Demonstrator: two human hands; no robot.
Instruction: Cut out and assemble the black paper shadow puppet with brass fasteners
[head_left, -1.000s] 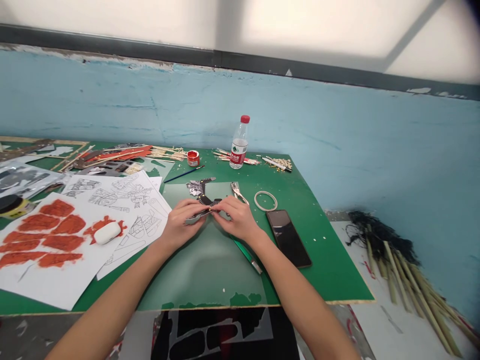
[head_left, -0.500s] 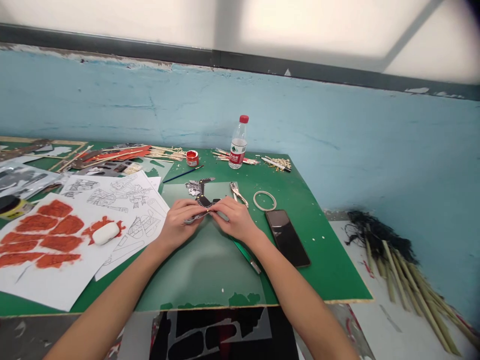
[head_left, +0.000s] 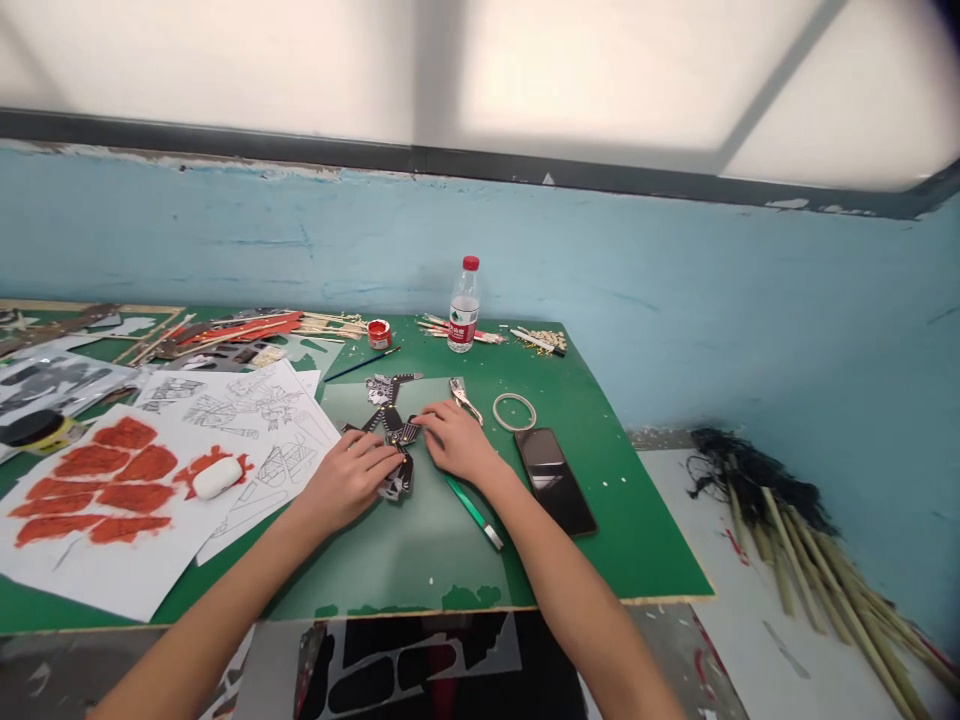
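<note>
A jointed shadow puppet [head_left: 388, 417], black and grey with gold-coloured dots at its joints, lies on a translucent sheet [head_left: 420, 555] on the green table. My left hand [head_left: 355, 477] rests across its lower part, fingers stretched out and covering some of it. From the right, the fingertips of my right hand [head_left: 457, 440] touch the puppet's side; they are extended, not wrapped round it. Below that hand lies a green cutter knife [head_left: 474, 510]. Beyond it is a metal hole punch [head_left: 465, 400], with a roll of tape [head_left: 514, 411] to its right.
A phone [head_left: 555, 480] lies beside my right forearm. At the back stand a water bottle [head_left: 463, 305] and a red paint jar [head_left: 379, 334], near a brush [head_left: 362, 364]. Printed drawings [head_left: 300, 440] and a red-painted sheet [head_left: 120, 570] with a white eraser-like block [head_left: 217, 478] cover the left.
Both hands have come apart from a pinch on a puppet part above the sheet. That part now lies down under my left hand. The view has tilted up slightly.
</note>
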